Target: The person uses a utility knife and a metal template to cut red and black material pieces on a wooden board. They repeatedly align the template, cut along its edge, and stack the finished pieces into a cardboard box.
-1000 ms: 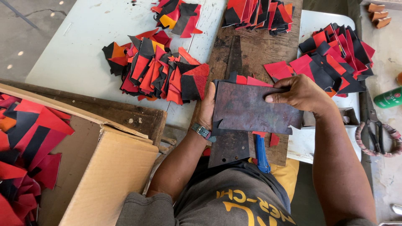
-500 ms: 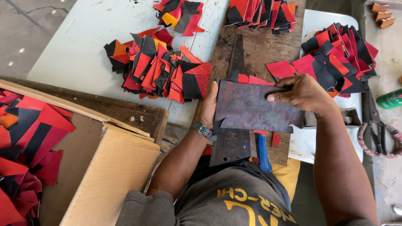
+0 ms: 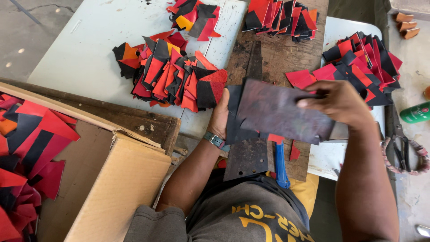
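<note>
My right hand (image 3: 337,104) grips the upper right edge of a dark purplish leather sheet (image 3: 277,112), held flat above a worn wooden board (image 3: 282,58). My left hand (image 3: 220,115) steadies the sheet's left side from underneath, with a watch on that wrist. Under the sheet lies a dark metal blade-shaped plate (image 3: 247,154) and a tool with a blue handle (image 3: 280,163). Small red leather pieces (image 3: 299,78) lie just beyond the sheet.
Piles of red, black and orange leather cut-offs (image 3: 170,74) sit on the white table (image 3: 80,54), with more piles far centre (image 3: 282,13) and right (image 3: 363,58). A cardboard box (image 3: 116,188) holding red scraps is at left. Scissors (image 3: 403,152) and a green bottle (image 3: 415,113) lie at right.
The leather sheet has tilted slightly and my right hand has shifted along its upper right edge. My left hand stays under the left side.
</note>
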### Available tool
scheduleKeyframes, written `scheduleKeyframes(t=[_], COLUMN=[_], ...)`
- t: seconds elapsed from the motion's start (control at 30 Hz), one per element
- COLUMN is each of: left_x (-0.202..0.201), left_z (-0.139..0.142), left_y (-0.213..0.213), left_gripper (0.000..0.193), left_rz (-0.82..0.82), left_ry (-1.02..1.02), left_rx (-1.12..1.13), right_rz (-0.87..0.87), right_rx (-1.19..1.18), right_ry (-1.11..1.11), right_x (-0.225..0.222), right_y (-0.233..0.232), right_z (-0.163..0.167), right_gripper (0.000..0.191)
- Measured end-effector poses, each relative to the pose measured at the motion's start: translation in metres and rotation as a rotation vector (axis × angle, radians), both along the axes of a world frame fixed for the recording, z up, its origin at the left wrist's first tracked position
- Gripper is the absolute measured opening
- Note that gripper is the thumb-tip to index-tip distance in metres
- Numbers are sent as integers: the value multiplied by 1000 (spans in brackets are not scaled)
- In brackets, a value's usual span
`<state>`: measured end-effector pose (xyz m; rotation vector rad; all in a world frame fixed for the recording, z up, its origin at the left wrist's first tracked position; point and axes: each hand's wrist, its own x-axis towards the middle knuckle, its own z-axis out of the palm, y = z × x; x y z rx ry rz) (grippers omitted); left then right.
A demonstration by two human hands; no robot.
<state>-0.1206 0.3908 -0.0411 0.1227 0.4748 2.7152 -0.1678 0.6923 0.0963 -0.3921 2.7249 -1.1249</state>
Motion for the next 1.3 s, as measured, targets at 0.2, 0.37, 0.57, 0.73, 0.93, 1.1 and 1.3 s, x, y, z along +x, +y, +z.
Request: scheduleKeyframes(t=[0.2,0.37,0.57,0.73,0.93,1.1,1.3], left_x=[-4,-4,-3,-8,-17,-29,-31], left_z=[9,10,22,29,42,56,60], left_y=[-22,-32,-30,-2,17,13,19], left_gripper=[72,71,72,70,39,38,37], left_rz=[162,238,199,108,-124,-163,-144], left_ry=[47,42,76,48,-24,12,-14], left_rx=[-7,-25,10,73,-226,-385,-480], right_rz=[-278,-210,-186,-170,-146,-125,-156], right_rx=[-6,-26,306,-216,-682,-649,-809], right_ry=[-85,-127,338,272,-234,-131,-146], right_x=[12,16,28,44,60,53,48], right_y=[93,99,78,25,-33,-10,12], right_z=[-16,-45,-30,-28,-53,-50,-74], right_gripper=[33,35,51,68,53,49,46])
